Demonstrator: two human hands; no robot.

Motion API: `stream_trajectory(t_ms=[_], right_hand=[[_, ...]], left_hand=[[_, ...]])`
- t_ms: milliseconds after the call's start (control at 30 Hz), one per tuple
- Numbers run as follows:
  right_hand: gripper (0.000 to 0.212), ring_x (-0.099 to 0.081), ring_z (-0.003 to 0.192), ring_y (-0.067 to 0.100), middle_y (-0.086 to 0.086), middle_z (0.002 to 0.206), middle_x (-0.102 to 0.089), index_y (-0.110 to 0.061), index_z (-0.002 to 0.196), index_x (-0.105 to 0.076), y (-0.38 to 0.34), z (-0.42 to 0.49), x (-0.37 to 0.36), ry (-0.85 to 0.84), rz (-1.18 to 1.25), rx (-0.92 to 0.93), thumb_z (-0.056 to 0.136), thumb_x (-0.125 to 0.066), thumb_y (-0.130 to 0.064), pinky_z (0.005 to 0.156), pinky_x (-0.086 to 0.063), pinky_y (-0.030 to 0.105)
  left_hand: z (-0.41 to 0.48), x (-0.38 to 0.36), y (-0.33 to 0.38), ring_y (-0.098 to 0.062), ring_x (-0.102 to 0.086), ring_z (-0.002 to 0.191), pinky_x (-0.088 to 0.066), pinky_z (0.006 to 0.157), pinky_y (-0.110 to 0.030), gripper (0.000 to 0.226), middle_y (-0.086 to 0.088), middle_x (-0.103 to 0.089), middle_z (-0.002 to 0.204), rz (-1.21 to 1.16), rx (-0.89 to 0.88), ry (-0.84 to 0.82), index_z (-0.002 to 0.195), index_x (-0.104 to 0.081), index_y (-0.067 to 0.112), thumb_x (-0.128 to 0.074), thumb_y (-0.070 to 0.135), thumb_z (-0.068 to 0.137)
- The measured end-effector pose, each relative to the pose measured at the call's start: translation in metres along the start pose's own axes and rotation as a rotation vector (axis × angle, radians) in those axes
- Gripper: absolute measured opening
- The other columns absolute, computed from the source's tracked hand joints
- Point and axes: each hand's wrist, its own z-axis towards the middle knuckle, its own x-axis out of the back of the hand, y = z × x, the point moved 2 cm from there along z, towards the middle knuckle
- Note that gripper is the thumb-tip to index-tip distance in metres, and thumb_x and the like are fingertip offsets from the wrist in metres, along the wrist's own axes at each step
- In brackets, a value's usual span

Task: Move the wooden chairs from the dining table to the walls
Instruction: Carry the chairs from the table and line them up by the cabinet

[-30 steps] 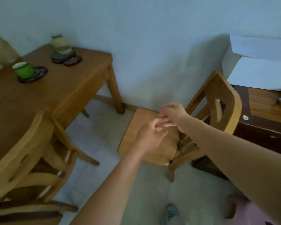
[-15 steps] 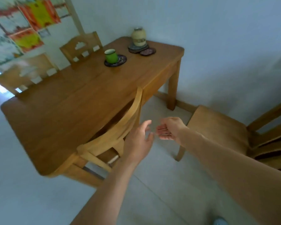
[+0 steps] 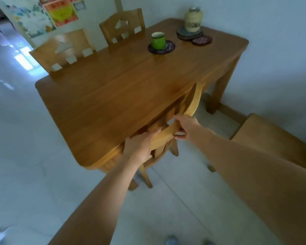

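Both hands closed on top rail of chair (image 3: 168, 135) tucked at table's (image 3: 113, 89) near long edge, left hand (image 3: 140, 147) and right hand (image 3: 184, 126) wrapped round it; one chair (image 3: 272, 138) parked by wall, two (image 3: 64, 52) (image 3: 122, 25) left at far edge.
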Motion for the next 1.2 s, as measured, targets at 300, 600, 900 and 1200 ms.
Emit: stream_trajectory(t_ms=[300, 600, 900, 1200], right_hand=[[0.05, -0.063, 0.096, 0.033, 0.013, 0.114, -0.057, -0.015, 0.128, -0.044, 0.009, -0.005, -0.005, 0.154, -0.022, 0.054, 0.083, -0.065, -0.02, 0.044, -0.051, 0.035], [0.04, -0.066, 0.083, 0.029, 0.015, 0.105, -0.061, -0.011, 0.12, -0.048, 0.06, -0.042, 0.053, 0.224, -0.015, 0.091, 0.084, -0.062, -0.022, 0.059, -0.061, 0.037], [0.035, -0.068, 0.087, 0.031, 0.016, 0.106, -0.063, -0.01, 0.113, -0.047, 0.135, -0.117, 0.13, 0.296, 0.036, 0.107, 0.083, -0.062, -0.021, 0.068, -0.062, 0.046], [0.045, -0.069, 0.088, 0.032, 0.017, 0.108, -0.064, -0.009, 0.121, -0.048, 0.217, -0.2, 0.21, 0.359, 0.073, 0.078, 0.081, -0.063, -0.022, 0.067, -0.062, 0.044]], left_hand=[[-0.006, 0.001, -0.005, -0.009, -0.055, 0.065, -0.032, 0.045, -0.021, 0.073, 0.009, -0.068, 0.099, 0.022, -0.033, 0.019, 0.15, -0.016, 0.046, -0.061, 0.035, 0.093], [-0.063, -0.008, 0.055, -0.017, -0.067, 0.08, -0.029, 0.046, -0.02, 0.072, 0.008, -0.069, 0.104, 0.027, -0.14, 0.072, 0.148, -0.021, 0.043, -0.063, 0.039, 0.09], [-0.146, -0.031, 0.124, -0.021, -0.067, 0.08, -0.027, 0.048, -0.023, 0.072, 0.007, -0.071, 0.1, 0.043, -0.222, 0.126, 0.144, -0.024, 0.047, -0.066, 0.041, 0.086], [-0.241, -0.049, 0.202, -0.027, -0.069, 0.084, -0.037, 0.057, -0.028, 0.078, 0.004, -0.073, 0.099, -0.012, -0.316, 0.15, 0.142, -0.025, 0.05, -0.071, 0.034, 0.081]])
